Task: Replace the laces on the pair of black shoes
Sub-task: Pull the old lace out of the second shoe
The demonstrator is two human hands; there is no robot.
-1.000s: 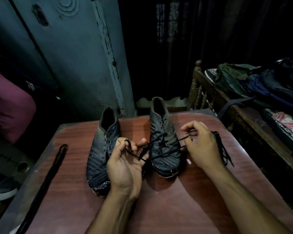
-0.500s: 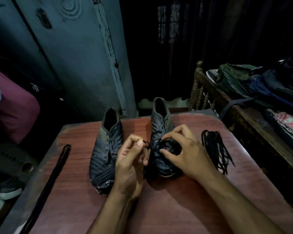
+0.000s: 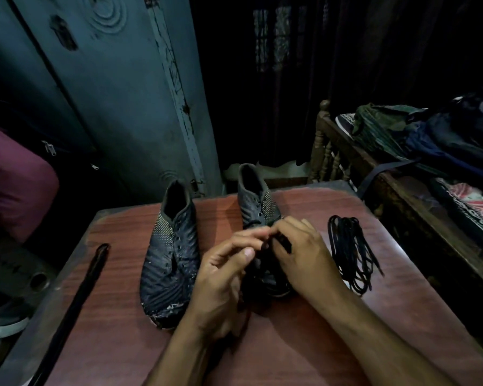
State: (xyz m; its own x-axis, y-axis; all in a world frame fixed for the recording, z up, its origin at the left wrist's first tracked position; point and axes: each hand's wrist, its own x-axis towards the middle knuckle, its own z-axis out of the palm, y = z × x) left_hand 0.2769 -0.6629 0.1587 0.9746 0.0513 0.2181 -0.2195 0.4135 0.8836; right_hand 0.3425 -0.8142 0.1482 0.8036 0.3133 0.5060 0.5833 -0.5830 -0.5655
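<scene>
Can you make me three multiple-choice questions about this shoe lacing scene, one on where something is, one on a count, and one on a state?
1. Where does the bundle of black laces lie?
A. Inside the left shoe
B. On the table, right of the right shoe
C. On the floor

2. How many shoes stand on the table?
A. One
B. Two
C. Three

3. What are the left hand and right hand doing?
A. Resting flat on the table
B. Lifting the left shoe
C. Working a black lace over the right shoe

Answers: 1 B, the bundle lies on the wood beside that shoe. 2 B, a pair stands side by side. 3 C, both hands' fingers meet at the lace.
</scene>
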